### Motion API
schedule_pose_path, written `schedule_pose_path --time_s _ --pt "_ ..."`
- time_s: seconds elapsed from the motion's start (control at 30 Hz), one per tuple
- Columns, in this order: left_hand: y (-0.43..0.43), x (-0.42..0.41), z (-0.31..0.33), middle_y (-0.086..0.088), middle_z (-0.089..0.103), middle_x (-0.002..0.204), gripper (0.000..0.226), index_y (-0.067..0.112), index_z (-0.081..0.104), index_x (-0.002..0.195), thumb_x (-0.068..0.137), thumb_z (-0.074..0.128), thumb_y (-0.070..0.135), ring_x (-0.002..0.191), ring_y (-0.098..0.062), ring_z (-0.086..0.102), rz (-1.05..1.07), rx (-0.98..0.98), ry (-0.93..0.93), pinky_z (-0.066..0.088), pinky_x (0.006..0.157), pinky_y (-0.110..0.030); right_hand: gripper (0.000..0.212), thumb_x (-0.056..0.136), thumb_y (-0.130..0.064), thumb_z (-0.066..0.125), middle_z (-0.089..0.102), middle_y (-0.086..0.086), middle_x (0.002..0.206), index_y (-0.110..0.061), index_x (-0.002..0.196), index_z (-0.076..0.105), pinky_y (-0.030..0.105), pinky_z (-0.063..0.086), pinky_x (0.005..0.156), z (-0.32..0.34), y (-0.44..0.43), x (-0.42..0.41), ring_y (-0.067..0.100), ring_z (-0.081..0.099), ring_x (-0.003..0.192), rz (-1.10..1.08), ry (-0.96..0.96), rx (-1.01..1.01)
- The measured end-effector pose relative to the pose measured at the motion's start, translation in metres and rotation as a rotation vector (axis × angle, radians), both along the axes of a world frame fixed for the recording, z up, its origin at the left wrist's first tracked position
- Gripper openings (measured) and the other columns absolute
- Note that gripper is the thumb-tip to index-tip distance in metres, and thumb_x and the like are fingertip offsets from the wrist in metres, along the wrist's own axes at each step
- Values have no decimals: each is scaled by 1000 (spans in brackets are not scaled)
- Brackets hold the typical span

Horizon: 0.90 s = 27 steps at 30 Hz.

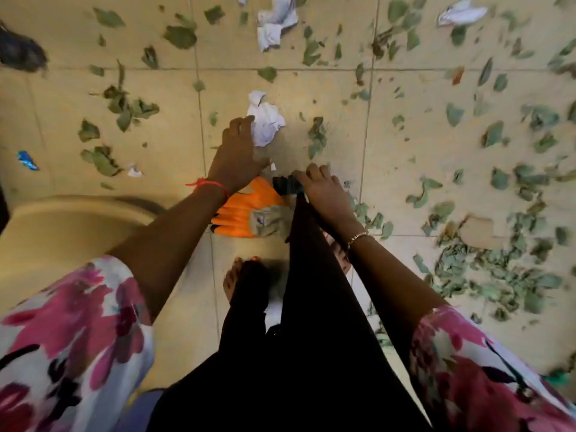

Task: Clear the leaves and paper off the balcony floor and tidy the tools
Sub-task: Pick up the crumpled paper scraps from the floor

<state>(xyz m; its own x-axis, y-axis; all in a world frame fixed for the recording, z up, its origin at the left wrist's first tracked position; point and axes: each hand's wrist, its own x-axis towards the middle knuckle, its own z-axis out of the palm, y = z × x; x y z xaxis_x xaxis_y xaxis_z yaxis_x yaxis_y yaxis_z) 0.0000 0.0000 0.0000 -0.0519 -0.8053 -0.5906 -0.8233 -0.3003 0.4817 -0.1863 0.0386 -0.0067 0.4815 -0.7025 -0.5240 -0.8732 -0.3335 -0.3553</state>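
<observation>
While right grip [325, 194] pinches black bag [286, 186], left grip [238, 151], released, touches crumpled paper [265, 123].

Floor of a home balcony. Big tan tiles [56, 88] with thin lines between them, one tile chipped [480, 235] on the right. Dry green leaves [180, 35] all over, and a thick heap [486, 275] of them on the right side. Crumpled white paper [276, 21] here and there, plus a small blue wrapper [26, 159]. Orange work gloves [240, 213] flat on the tiles, a shiny black bag [286, 185] just beside them. A bare foot [232, 279] and flowery sleeves [78, 322], like at home.
</observation>
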Motion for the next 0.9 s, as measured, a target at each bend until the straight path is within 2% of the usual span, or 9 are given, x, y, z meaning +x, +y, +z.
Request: schedule_pose_path --time_s 0.13,0.3,0.4,0.47,0.57,0.63,0.7,0.77,0.9 --pt "-5 -17 -24 -23 37 132 81 -4 28 139 77 73 22 121 -36 36 238 -77 -63 32 94 -35 32 81 -18 40 61 14 95 -9 99 65 33 51 60 -16 -1 12 30 60 82 -34 23 -177" --pt "-17 -24 -34 -31 56 107 37 -13 54 104 81 59 16 104 -40 52 319 -109 -83 30 76 -34 22 89 -6 48 53 19 115 1 109 55 36 43 83 -21 -8 4 32 48 109 -96 -40 -2" --pt "-14 -31 -14 -22 58 63 27 -8 61 71 71 46 14 69 -36 54 321 -125 112 25 61 -34 18 87 -6 60 63 24 102 6 101 59 25 33 68 3 -14 -8 32 58 90 -599 -231 185" --pt "-12 -41 12 -4 53 49 19 -3 61 69 70 55 15 54 -23 53 417 30 249 36 58 -36 13 85 -2 63 66 25 88 9 91 63 24 35 63 26 -15 -17 26 55 72 -926 -392 188" --pt "1 -68 56 -16 62 63 6 -1 66 78 84 63 0 56 -17 59 375 227 355 50 64 -37 12 90 2 51 61 18 70 2 84 61 39 47 59 70 -7 -31 25 52 61 -1389 -624 305" --pt "10 -87 83 -8 64 58 19 7 65 69 85 62 -2 59 -17 60 352 297 406 51 60 -30 16 91 5 49 59 10 67 -1 84 62 31 49 53 102 0 -36 19 55 55 -1645 -817 412" --pt "18 -112 116 3 60 58 19 9 61 67 79 64 -6 60 -8 55 350 393 457 43 55 -20 21 88 7 54 62 4 62 -6 74 62 24 48 50 134 13 -46 12 57 50 -1765 -890 420" --pt "23 -136 142 -7 55 83 19 6 58 85 78 57 -12 72 -17 52 397 482 524 44 56 -22 25 86 6 59 62 -5 55 -12 69 60 21 47 49 159 28 -61 6 56 48 -1821 -903 357" --pt "28 -177 180 -10 61 96 9 5 60 98 90 55 7 70 -17 65 521 709 616 58 72 -31 25 82 7 64 65 6 70 -18 84 59 25 46 49 191 55 -93 9 55 49 -1989 -968 273"
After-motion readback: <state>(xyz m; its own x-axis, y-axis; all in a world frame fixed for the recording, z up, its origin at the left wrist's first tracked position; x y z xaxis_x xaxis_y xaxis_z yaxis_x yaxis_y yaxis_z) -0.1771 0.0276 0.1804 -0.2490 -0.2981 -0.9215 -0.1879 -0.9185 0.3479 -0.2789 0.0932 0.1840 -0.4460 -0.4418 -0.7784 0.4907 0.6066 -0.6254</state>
